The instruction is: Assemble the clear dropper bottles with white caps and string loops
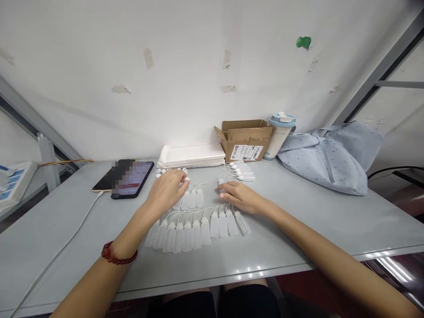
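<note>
Several small translucent plastic bottles (195,232) with white caps lie side by side in a row on the grey table (298,221). A shorter second row of bottles (194,198) lies just behind them. My left hand (167,190) reaches over that second row, its fingers pinched on a small white cap (187,179). A red bead bracelet (117,255) sits on that wrist. My right hand (240,196) rests palm down at the right end of the rows, its fingers curled on a small white bottle (221,182). Loose white caps (162,171) lie beyond my left hand.
Two phones (127,178) lie at the back left, one on a white cable (66,245). Behind the bottles are a stack of white trays (192,155), a few more bottles (240,171), an open cardboard box (245,140) and a lidded cup (278,134). A pale blue bag (331,157) lies at right.
</note>
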{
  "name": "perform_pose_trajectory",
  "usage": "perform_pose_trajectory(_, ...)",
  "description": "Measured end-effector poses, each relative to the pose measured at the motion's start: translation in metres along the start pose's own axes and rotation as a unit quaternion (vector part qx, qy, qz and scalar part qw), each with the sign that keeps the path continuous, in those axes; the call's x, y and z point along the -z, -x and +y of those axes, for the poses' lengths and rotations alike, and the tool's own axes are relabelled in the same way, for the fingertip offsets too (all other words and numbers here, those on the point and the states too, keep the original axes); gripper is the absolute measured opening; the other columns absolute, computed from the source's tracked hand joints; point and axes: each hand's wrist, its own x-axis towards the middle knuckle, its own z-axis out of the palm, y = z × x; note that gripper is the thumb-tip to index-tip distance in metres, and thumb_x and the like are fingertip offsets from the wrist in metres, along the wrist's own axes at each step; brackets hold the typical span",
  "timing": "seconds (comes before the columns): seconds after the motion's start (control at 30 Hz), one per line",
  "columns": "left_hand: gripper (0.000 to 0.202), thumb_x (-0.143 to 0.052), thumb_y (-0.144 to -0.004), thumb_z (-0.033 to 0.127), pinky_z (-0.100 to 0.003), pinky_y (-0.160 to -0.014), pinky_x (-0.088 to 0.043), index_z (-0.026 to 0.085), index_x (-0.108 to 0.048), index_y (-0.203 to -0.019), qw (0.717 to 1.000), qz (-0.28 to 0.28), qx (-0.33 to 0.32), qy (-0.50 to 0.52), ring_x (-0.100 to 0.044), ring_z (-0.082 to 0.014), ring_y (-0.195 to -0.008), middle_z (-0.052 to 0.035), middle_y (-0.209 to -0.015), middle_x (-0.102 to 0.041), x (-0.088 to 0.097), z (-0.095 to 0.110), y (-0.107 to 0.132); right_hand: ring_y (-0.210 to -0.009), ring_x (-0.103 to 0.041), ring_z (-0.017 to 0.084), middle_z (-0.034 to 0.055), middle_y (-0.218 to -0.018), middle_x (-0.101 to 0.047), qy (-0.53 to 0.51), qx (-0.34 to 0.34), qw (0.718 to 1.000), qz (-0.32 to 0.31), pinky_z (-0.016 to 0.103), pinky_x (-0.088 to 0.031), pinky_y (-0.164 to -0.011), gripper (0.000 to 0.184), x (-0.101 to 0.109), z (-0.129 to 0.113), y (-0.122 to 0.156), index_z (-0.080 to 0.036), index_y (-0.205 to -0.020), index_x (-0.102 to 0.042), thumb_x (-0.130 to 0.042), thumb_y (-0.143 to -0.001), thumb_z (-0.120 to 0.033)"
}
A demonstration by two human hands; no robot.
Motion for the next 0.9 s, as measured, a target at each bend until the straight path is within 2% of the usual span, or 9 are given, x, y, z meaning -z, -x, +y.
perform_pose_trajectory(0.23, 0.022, -0.047, -0.082, 0.034, -0.030, -0.067, -0.044, 0.018, -0.062, -0.080, 0.989, -0.032, -0.010, 0.147, -0.061, -0.0200, -0.078, -0.0039, -0.084, -0.068, 0.003, 0.013, 0.003, -0.086, -0.056, 0.019, 0.0087, -0.094, -0.062, 0.031, 0.031, 0.997, 0.068, 0.031, -0.043, -0.075, 0.025, -0.004, 0.011, -0.001, -0.018, -0.105, -0.056, -0.034, -0.095, -0.025)
perform_pose_trajectory(0.4, 0.024, -0.052, -0.081, 0.039, -0.028, -0.065, -0.044, 0.018, -0.063, -0.082, 0.970, -0.051, 0.014, 0.239, -0.061, -0.0188, -0.078, -0.0029, -0.083, -0.068, 0.004, 0.020, 0.005, -0.078, -0.055, 0.018, 0.0075, -0.087, -0.061, 0.056, 0.049, 0.987, 0.140, 0.029, -0.043, -0.069, 0.020, -0.004, 0.009, 0.001, -0.018, -0.104, -0.056, -0.040, -0.093, -0.023)
perform_pose_trajectory(0.63, 0.027, -0.054, -0.080, 0.040, -0.032, -0.074, -0.047, 0.018, -0.065, -0.089, 0.941, -0.074, 0.020, 0.330, -0.061, -0.0201, -0.087, -0.0055, -0.094, -0.068, 0.001, 0.023, 0.005, -0.072, -0.052, 0.016, 0.0064, -0.079, -0.058, 0.051, 0.158, 0.960, 0.226, 0.027, -0.043, -0.065, 0.014, -0.004, -0.007, 0.007, -0.017, -0.094, -0.056, -0.042, -0.092, -0.021)
perform_pose_trajectory(0.73, 0.028, -0.057, -0.079, 0.040, -0.033, -0.076, -0.048, 0.017, -0.065, -0.092, 0.924, -0.079, 0.018, 0.375, -0.061, -0.0200, -0.088, -0.0065, -0.096, -0.067, 0.000, 0.024, 0.005, -0.072, -0.052, 0.016, 0.0062, -0.079, -0.058, 0.023, 0.178, 0.959, 0.218, 0.028, -0.043, -0.065, 0.012, -0.002, -0.015, 0.011, -0.018, -0.091, -0.055, -0.044, -0.090, -0.019)
perform_pose_trajectory(0.9, 0.029, -0.060, -0.078, 0.039, -0.033, -0.074, -0.051, 0.016, -0.064, -0.095, 0.898, -0.069, 0.025, 0.433, -0.061, -0.0192, -0.087, -0.0073, -0.099, -0.067, 0.000, 0.025, 0.005, -0.073, -0.053, 0.014, 0.0041, -0.081, -0.059, -0.085, 0.173, 0.968, 0.160, 0.027, -0.044, -0.069, 0.010, 0.002, -0.026, 0.019, -0.019, -0.087, -0.053, -0.045, -0.086, -0.013)
